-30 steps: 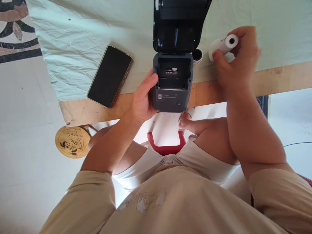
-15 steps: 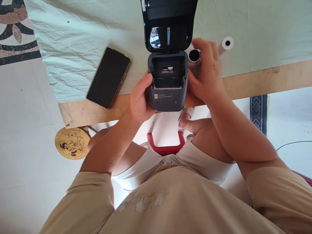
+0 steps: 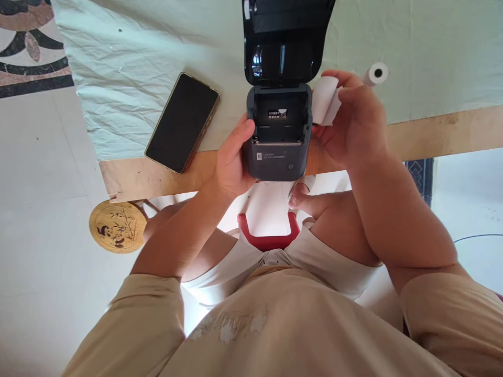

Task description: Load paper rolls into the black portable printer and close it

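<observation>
Pale green cloth covered the surface [image 3: 432,31]. At its centre edge the left hand [image 3: 231,165] clenched the open printer [image 3: 280,133]; at 3 o'clock the right hand's [image 3: 353,125] grip held a paper roll [image 3: 325,99]. A phone [image 3: 182,122] lay at 9 o'clock, a second roll [image 3: 376,74] at 2.
</observation>
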A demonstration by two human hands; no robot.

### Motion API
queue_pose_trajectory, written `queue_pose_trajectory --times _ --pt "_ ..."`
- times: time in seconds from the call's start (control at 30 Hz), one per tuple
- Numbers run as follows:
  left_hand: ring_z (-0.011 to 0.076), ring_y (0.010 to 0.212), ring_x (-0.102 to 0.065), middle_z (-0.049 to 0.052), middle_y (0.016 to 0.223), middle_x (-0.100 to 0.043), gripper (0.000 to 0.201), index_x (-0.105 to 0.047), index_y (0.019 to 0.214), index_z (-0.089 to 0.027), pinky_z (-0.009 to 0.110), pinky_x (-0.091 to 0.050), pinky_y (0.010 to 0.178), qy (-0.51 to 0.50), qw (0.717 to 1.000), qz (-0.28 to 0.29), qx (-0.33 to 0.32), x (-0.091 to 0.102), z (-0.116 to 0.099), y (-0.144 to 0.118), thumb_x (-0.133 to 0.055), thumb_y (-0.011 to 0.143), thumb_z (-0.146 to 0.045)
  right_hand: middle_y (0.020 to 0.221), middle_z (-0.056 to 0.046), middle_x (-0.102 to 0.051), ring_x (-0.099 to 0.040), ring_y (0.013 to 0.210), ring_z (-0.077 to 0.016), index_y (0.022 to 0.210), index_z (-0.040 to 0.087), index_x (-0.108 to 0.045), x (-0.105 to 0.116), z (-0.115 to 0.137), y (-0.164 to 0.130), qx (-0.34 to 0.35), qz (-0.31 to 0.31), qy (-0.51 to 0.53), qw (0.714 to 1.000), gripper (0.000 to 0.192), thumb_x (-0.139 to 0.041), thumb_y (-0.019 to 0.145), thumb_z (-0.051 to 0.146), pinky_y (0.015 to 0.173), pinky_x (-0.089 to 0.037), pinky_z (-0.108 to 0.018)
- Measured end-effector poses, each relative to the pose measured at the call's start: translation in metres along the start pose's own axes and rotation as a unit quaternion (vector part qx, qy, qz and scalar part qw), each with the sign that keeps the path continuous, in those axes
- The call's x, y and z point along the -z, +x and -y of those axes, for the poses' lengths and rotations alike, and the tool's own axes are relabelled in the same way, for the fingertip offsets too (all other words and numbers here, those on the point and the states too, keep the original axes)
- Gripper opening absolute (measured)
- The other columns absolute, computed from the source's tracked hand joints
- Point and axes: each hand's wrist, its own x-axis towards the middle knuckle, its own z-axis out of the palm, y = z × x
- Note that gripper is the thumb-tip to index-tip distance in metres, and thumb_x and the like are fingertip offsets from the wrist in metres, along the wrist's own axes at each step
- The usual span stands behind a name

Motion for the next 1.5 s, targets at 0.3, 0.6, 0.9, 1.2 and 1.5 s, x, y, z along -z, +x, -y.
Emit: queue_pose_trajectory --times 0.3,0.6,0.9,1.2,1.5 --pt "0.0178 0.096 -0.059 -0.002 0.086 -0.062 0.02 -0.053 0.095 -0.025 0.03 -0.051 0.073 0.063 0.997 -0.04 0.01 -0.004 0.003 0.003 -0.043 0.081 -0.036 0.122 0.008 -0.045 -0.043 0.114 -0.0172 0.116 0.041 -0.046 -0.009 0.017 -0.026 0.396 -0.112 -0.214 0.886 0.055 -0.045 0.071 0.01 0.085 -0.049 -0.035" --pt "0.0135 0.083 -0.062 -0.001 0.091 -0.061 0.023 -0.047 0.105 -0.026 0.023 -0.049 0.063 0.105 0.994 -0.024 -0.011 -0.011 0.002 0.003 -0.046 0.082 -0.029 0.101 0.001 -0.056 -0.056 0.092 -0.0199 0.101 0.032 -0.045 -0.016 0.012 -0.03 0.348 -0.025 -0.408 0.844 0.046 -0.05 0.061 0.011 0.077 -0.05 -0.039" --pt "0.0094 0.068 -0.057 -0.003 0.087 -0.055 0.022 -0.048 0.103 -0.027 0.023 -0.046 0.061 0.092 0.995 -0.034 -0.014 -0.013 0.003 0.001 -0.046 0.081 -0.026 0.096 0.005 -0.061 -0.057 0.095 -0.0188 0.072 0.028 -0.054 -0.016 0.013 -0.029 0.372 -0.028 -0.438 0.818 0.017 -0.052 0.068 0.012 0.085 -0.045 -0.04" --pt "0.0109 0.077 -0.057 -0.003 0.086 -0.055 0.025 -0.048 0.101 -0.029 0.023 -0.043 0.067 0.086 0.995 -0.03 -0.045 -0.012 0.003 0.001 -0.05 0.076 -0.026 0.075 0.001 -0.057 -0.052 0.07 -0.0162 0.069 0.032 -0.063 -0.021 0.017 -0.041 0.402 -0.032 -0.479 0.779 0.007 -0.058 0.069 0.026 0.073 -0.046 -0.039" --pt "0.0092 0.084 -0.059 -0.004 0.09 -0.057 0.048 -0.044 0.111 -0.026 0.022 -0.047 0.074 0.13 0.989 -0.033 -0.06 -0.008 0.005 0.0 -0.058 0.068 -0.008 0.077 0.0 -0.053 -0.051 0.076 -0.0159 0.073 0.029 -0.058 -0.015 0.011 -0.034 0.452 -0.045 -0.351 0.819 0.006 -0.055 0.07 0.033 0.07 -0.045 -0.036"
